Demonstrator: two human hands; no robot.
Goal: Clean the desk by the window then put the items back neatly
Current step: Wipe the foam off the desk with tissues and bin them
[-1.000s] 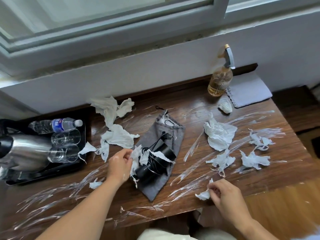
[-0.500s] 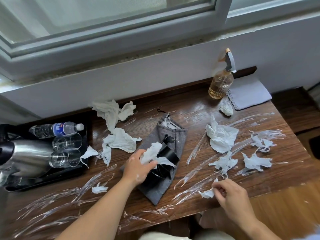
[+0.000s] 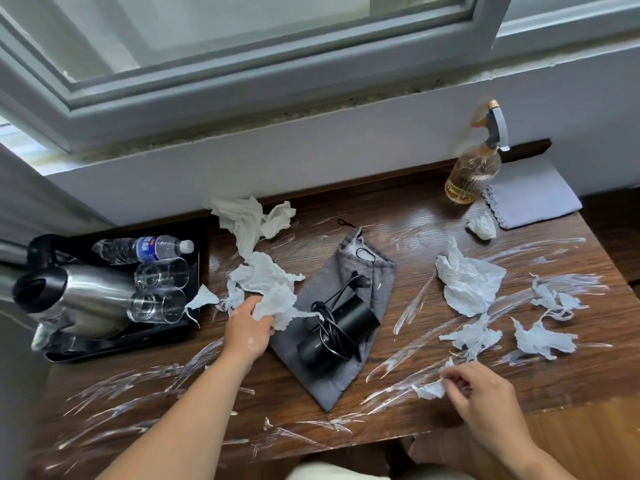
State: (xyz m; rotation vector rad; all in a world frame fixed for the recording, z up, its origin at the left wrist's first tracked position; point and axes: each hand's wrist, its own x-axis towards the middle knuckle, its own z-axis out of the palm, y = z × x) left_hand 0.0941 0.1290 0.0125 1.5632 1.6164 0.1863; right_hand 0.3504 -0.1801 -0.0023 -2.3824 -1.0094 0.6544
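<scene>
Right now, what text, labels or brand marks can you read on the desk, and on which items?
Water bottle: blue label with white print, too blurred to read.
Black cylindrical device on the grey pouch: small pale mark near its end, too small to read.
Spray bottle: no text visible.

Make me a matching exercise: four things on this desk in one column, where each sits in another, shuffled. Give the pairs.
Things:
1. water bottle
2. spray bottle
3. black device
4. torn scrap

Places:
A. on the grey pouch
B. pinched by the right hand
C. lying in the black tray
D. far right corner, beside the folded cloth

Pairs: 1-C, 2-D, 3-A, 4-B
</scene>
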